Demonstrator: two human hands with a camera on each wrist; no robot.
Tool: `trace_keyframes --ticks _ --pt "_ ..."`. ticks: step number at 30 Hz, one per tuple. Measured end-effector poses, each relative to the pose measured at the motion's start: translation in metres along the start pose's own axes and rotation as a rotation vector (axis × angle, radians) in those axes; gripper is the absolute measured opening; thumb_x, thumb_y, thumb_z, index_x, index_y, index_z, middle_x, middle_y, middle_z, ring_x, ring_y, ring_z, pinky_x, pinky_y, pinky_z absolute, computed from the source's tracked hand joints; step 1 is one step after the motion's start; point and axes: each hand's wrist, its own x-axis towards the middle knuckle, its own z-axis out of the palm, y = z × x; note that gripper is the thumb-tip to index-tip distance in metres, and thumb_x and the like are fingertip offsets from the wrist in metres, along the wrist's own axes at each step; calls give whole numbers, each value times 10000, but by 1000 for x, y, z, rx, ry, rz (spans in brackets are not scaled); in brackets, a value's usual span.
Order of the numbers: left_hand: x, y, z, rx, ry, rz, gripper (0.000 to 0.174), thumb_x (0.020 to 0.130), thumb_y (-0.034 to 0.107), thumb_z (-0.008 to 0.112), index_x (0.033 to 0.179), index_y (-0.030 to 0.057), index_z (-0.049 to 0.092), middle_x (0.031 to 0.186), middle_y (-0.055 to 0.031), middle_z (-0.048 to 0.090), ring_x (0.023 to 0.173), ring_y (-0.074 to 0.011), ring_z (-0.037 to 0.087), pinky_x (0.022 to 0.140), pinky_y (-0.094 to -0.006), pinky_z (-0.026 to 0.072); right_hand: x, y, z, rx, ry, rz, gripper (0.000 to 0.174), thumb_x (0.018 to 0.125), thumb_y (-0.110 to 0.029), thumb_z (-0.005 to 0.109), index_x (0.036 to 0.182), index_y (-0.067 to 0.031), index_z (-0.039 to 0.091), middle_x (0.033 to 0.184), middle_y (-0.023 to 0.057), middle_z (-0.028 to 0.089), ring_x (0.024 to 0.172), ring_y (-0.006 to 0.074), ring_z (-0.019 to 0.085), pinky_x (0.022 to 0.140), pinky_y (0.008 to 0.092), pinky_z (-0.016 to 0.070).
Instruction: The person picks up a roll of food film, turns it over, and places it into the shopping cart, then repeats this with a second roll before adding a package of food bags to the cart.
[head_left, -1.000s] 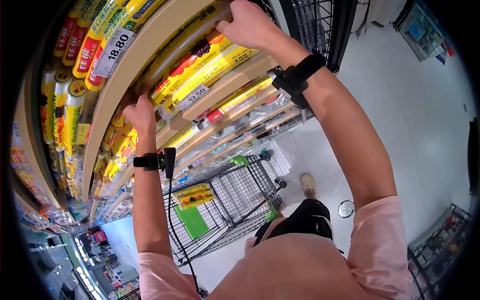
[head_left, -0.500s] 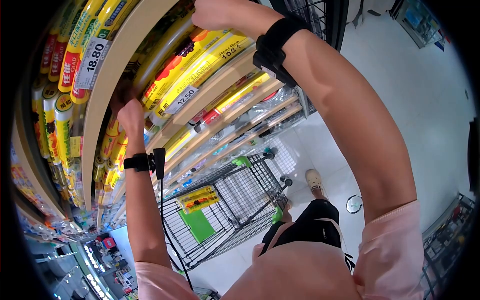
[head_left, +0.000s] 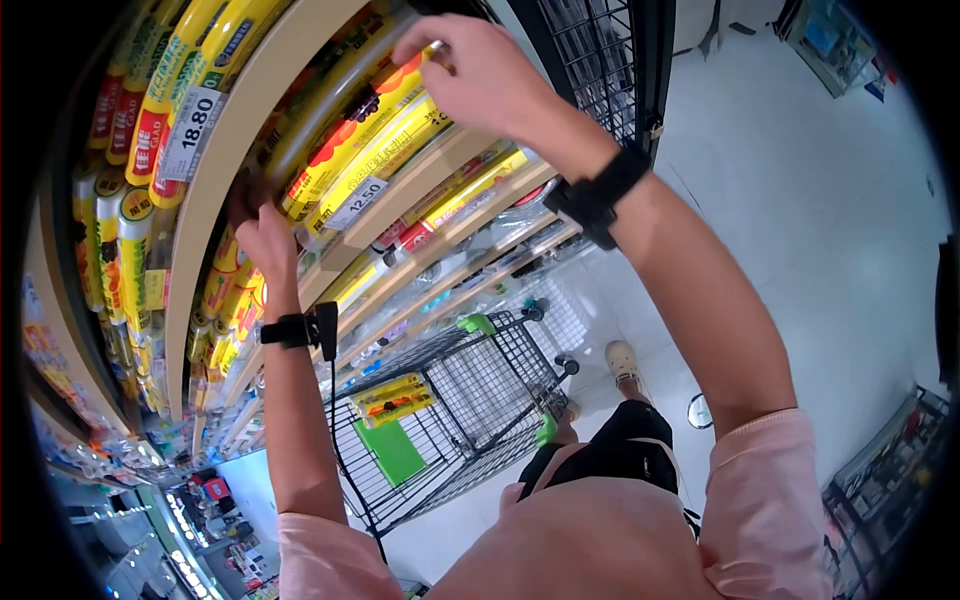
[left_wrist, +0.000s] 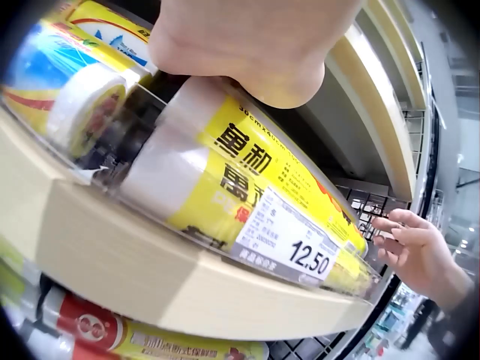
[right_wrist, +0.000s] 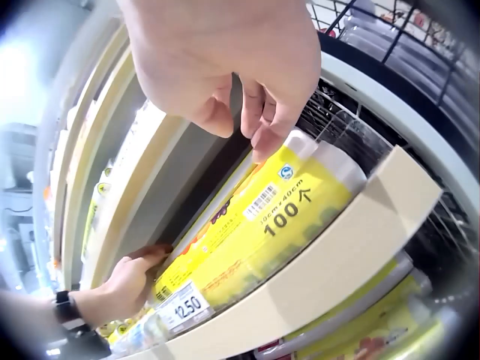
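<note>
The right hand [head_left: 475, 75], fingers loosely curled and gripping nothing, is by one end of the yellow rolls [head_left: 350, 155]; the left hand [head_left: 266, 243] reaches their other end, grip hidden. They lie on a wooden shelf [right_wrist: 322, 277], partly covered by the 12.50 price tag [head_left: 358, 203]. Below, the shopping cart [head_left: 490, 372] holds similar packages [head_left: 392, 402].

This place is a shop, probably a supermarket. Long shelves [left_wrist: 150, 262] stand in several levels, filled with yellow rolls [head_left: 365, 125], many of the same kind side by side. At the front edge of one shelf sits a price label [left_wrist: 281, 236] reading 12.50; at another shelf's edge, a second label [head_left: 192, 130] shows 18.80. Beside the lower shelf edges stands a wire shopping cart [head_left: 490, 375] on a pale tiled floor [head_left: 820, 280].
</note>
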Motion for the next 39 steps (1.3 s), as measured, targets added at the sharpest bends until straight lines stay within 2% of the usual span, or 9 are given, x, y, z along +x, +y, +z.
trace_keyframes --ticks 5,9,16,21,29,32,33,36,39 --pt "-85 26 -25 122 137 -19 300 950 137 615 1195 -26 555 1200 -123 564 1079 -206 559 942 -328 446 -97 0 -10 143 -167 252 107 925 -71 581 970 -14 659 839 82 689 709 131 635 638 297 502" --pt "-180 14 -50 -30 88 -255 218 928 87 628 1113 8 547 1143 -99 554 1022 -175 547 871 -304 464 -184 12 -18 181 -420 607 104 911 -57 590 964 -6 664 917 118 703 822 221 676 740 328 538" --pt "-380 -4 -108 -343 -120 -713 44 951 32 595 992 35 581 897 2 593 788 -55 530 719 -212 431 -331 57 -31 109 -585 753 100 877 -42 618 960 -18 667 898 89 716 814 193 681 747 308 544" --pt "-465 3 -146 -100 -261 -921 83 909 -22 581 975 27 590 834 -11 611 744 -86 578 687 -244 484 -395 71 -21 59 -660 758 88 876 -46 628 952 -20 665 893 71 719 820 155 678 738 297 539" --pt "-528 -62 -211 -234 72 -1189 81 932 97 610 979 32 607 857 -54 642 731 -132 621 628 -267 512 -435 52 33 96 -818 746 129 877 -22 618 994 25 644 827 97 684 633 154 644 594 284 527" --pt "-510 -92 -244 -220 233 -1346 103 927 128 613 937 46 552 824 -56 638 645 -126 603 535 -247 451 -445 35 48 52 -838 886 134 858 -73 641 971 -17 686 898 129 721 879 228 702 787 332 552" --pt "-513 -110 -254 -213 306 -1337 136 897 102 630 933 74 502 808 -65 634 622 -127 593 484 -243 407 -455 36 53 54 -835 747 139 864 -87 649 981 -19 683 864 118 713 809 207 709 708 327 567" --pt "-519 -158 -282 -270 488 -1375 190 835 33 624 947 71 476 747 -69 616 588 -144 586 461 -246 396 -455 -5 66 -59 -875 943 170 891 -92 638 1031 2 658 835 101 681 672 160 673 563 288 552" --pt "-517 -209 -306 -321 485 -1455 174 823 15 597 950 56 485 736 -76 618 583 -142 585 460 -250 400 -463 -38 83 -32 -860 1087 209 908 -131 633 1083 -19 644 891 113 690 698 168 674 579 291 558"
